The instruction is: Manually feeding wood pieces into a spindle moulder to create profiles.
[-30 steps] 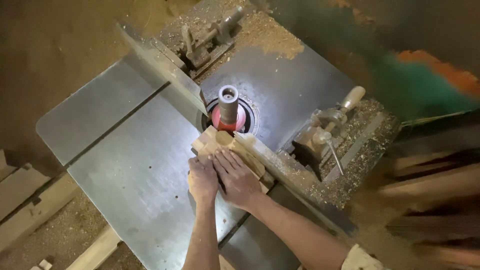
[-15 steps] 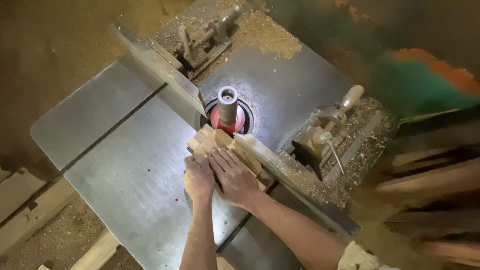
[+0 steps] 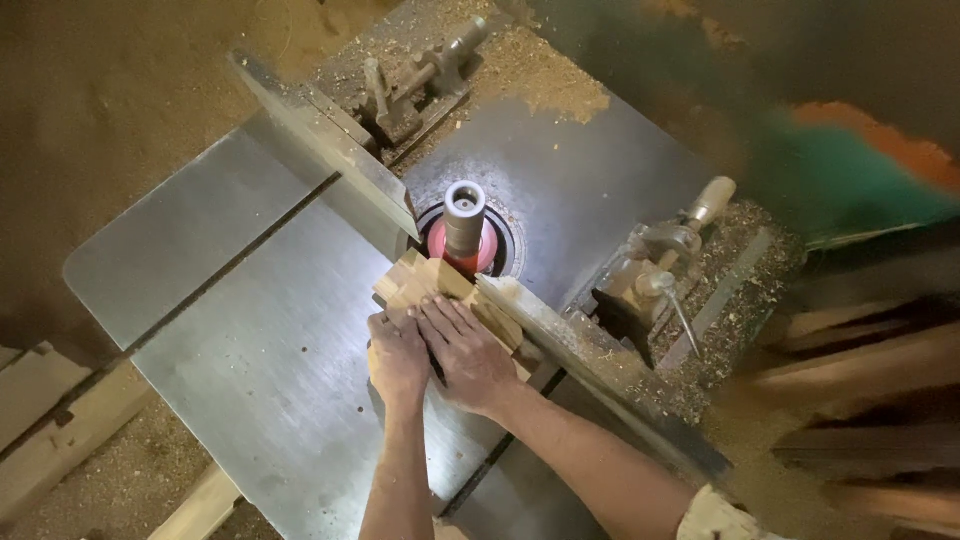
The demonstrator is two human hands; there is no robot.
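Observation:
A small pale wooden block (image 3: 418,283) lies flat on the grey steel machine table (image 3: 290,370), its far end touching the upright spindle cutter (image 3: 464,222) with its red collar. My left hand (image 3: 397,358) presses on the block's near left part. My right hand (image 3: 468,350) lies flat over its right part, fingers pointing toward the cutter. Both hands hide most of the block. The block's right side runs along the wooden fence (image 3: 590,365).
A second fence section (image 3: 330,150) stands left of the spindle. A clamp with a pale wooden handle (image 3: 690,225) sits behind the right fence. Sawdust covers the back of the machine. Timber boards (image 3: 60,430) lie on the floor at the left; blurred planks are stacked at the right.
Both hands and the block have stayed at the cutter, shifting only slightly to the left along the fence. The view has moved a little.

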